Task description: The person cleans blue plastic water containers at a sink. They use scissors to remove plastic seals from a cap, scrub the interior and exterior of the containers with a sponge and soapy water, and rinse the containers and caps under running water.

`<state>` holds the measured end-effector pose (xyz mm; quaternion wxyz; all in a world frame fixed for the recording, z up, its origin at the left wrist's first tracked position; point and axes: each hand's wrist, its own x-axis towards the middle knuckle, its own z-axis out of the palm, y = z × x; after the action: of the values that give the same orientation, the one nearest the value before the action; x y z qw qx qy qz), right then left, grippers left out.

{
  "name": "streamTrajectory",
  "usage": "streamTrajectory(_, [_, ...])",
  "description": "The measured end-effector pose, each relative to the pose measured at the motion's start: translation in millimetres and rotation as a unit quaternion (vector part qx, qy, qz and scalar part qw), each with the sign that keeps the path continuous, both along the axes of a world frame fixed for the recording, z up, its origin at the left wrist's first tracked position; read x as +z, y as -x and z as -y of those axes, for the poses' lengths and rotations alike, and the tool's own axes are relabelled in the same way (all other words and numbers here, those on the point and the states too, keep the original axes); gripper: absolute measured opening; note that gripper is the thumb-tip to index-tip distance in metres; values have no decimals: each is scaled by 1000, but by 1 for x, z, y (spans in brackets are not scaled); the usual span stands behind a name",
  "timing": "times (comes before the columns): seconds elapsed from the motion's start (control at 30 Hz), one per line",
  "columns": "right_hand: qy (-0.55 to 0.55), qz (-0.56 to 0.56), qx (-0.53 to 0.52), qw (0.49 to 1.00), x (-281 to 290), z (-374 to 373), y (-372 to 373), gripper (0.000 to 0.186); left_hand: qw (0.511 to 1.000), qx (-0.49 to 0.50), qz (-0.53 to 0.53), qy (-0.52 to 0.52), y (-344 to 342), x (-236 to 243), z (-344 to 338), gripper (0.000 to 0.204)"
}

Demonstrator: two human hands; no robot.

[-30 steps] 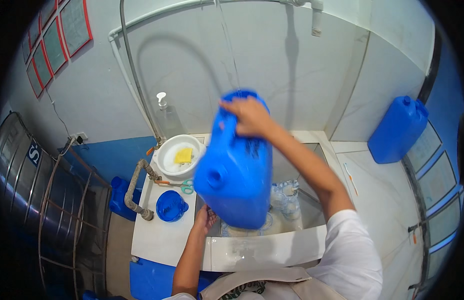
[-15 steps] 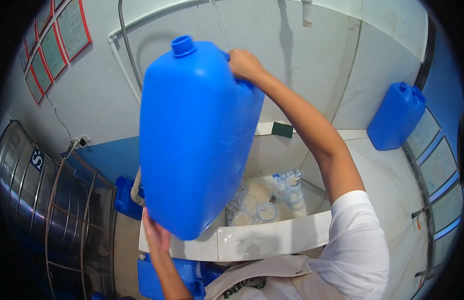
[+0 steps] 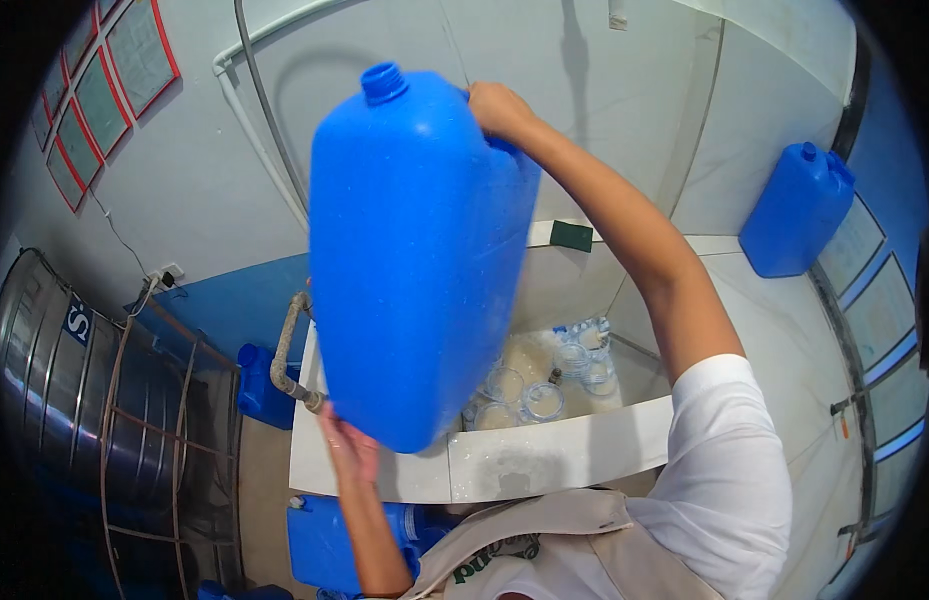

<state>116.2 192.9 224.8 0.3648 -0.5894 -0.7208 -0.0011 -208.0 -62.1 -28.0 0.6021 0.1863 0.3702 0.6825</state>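
"Over the left part of the sink (image 3: 559,445), what is the person holding?"

"A big blue jug (image 3: 419,260). Its open neck (image 3: 385,84) is showing at the top end."

"What are the hands doing?"

"The right hand (image 3: 499,110) is curling its fingers tightly around the jug's top part. The left hand (image 3: 355,452) is touching the jug's low end. The jug is hiding some of that hand's fingers, so I can't tell how far they are opening."

"What is sitting inside the sink?"

"Some round clear tubs (image 3: 542,401) are sitting there, close together."

"And around the sink?"

"A green scrub pad (image 3: 571,236) is lying on its back edge. A bent pipe (image 3: 282,362) is standing to its left. Another blue jug (image 3: 797,215) is standing well off to its right."
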Motion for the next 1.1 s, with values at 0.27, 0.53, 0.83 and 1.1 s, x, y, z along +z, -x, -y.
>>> streamTrajectory(0.27, [82, 41, -22, 996, -10, 12, 14, 44, 999, -35, -38, 6, 33, 68, 30, 44])
streamTrajectory(0.53, [121, 144, -32, 982, -22, -1, 12, 43, 980, -129, 138, 56, 8, -22, 25, 41])
streamTrajectory(0.83, [1, 35, -15, 999, -5, -5, 3, 45, 999, -18, -35, -34, 13, -8, -5, 43])
streamTrajectory(1.1, [75, 71, -35, 994, -3, 25, 38, 41, 998, -33, -44, 5, 33, 54, 35, 43])
